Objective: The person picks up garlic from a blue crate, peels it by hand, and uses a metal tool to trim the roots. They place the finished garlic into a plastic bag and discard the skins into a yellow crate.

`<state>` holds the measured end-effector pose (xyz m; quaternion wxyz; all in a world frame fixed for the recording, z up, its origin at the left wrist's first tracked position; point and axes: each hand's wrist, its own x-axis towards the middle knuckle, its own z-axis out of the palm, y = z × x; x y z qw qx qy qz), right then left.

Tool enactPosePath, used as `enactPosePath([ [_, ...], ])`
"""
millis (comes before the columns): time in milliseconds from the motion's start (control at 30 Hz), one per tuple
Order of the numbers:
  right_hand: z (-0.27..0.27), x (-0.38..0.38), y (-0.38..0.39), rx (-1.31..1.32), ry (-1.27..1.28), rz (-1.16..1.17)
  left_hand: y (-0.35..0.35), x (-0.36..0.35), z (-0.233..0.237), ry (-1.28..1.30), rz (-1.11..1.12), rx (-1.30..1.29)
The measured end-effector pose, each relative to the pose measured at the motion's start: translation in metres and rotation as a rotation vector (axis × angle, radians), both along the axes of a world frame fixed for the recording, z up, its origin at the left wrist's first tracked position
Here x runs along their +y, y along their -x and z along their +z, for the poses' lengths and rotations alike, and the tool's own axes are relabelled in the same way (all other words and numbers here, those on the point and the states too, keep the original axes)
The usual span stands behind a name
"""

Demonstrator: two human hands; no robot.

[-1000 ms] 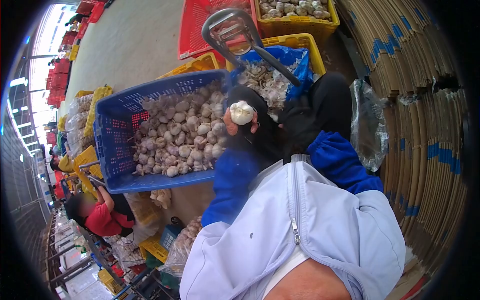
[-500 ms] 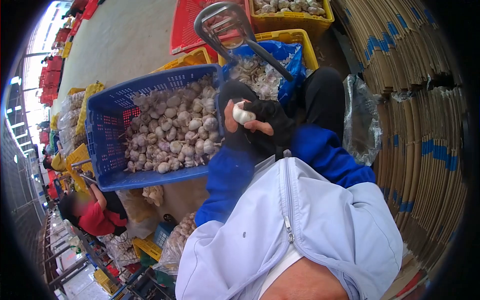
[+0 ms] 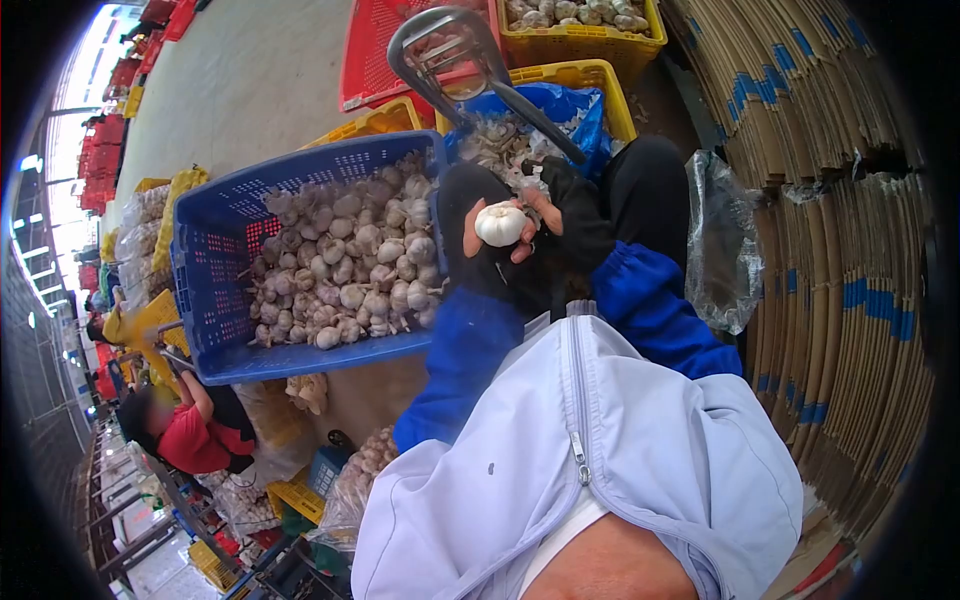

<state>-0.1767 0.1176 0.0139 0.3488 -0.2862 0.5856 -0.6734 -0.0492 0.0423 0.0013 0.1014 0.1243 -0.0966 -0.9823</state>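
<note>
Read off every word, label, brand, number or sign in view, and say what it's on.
No readable text anywhere.
Small blue box: any marks are too small to read.
Stacked cardboard: blue patches, no legible lettering.
Blue crate: no lettering visible.
Garlic bulb: no label visible.
</note>
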Motion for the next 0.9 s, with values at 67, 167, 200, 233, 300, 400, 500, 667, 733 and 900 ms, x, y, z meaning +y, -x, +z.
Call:
enactPosePath([
  [67, 0.009, 0.004, -0.001, 0.569, 0.018, -0.031, 0.003, 0.002, 0.004, 0.036, 0.073, -0.139],
  [167, 0.027, 0.01, -0.003, 1.04, -0.001, 0.087, 0.006, 0.007, 0.004, 0.113, 0.154, -0.344],
  [200, 0.028, 0.009, -0.004, 0.952, 0.093, 0.208, 0.005, 0.011, 0.005, 0.181, 0.155, -0.391],
  [233, 0.028, 0.008, -0.006, 0.857, 0.182, 0.325, 0.005, 0.014, -0.001, 0.239, 0.146, -0.439],
  [300, 0.0, 0.004, -0.026, -0.184, 0.097, 0.298, 0.003, 0.021, -0.01, 0.357, 0.095, -0.521],
  [400, -0.003, 0.003, -0.025, -0.629, -0.025, 0.101, 0.0, 0.03, -0.013, 0.43, 0.084, -0.513],
  [500, -0.024, 0.009, -0.002, -1.197, 0.336, 0.574, 0.005, 0.038, 0.003, 0.536, 0.124, -0.458],
  [667, -0.017, 0.029, 0.015, -1.186, 0.061, 0.246, -0.017, 0.026, 0.014, 0.935, 0.158, -0.556],
  [733, -0.005, 0.055, 0.028, -0.692, 0.085, 0.091, -0.042, 0.008, 0.001, 0.88, 0.341, -0.64],
  [900, -0.041, 0.165, 0.145, -0.096, -0.002, -0.005, -0.145, -0.07, -0.063, 1.229, 0.856, -1.067],
])
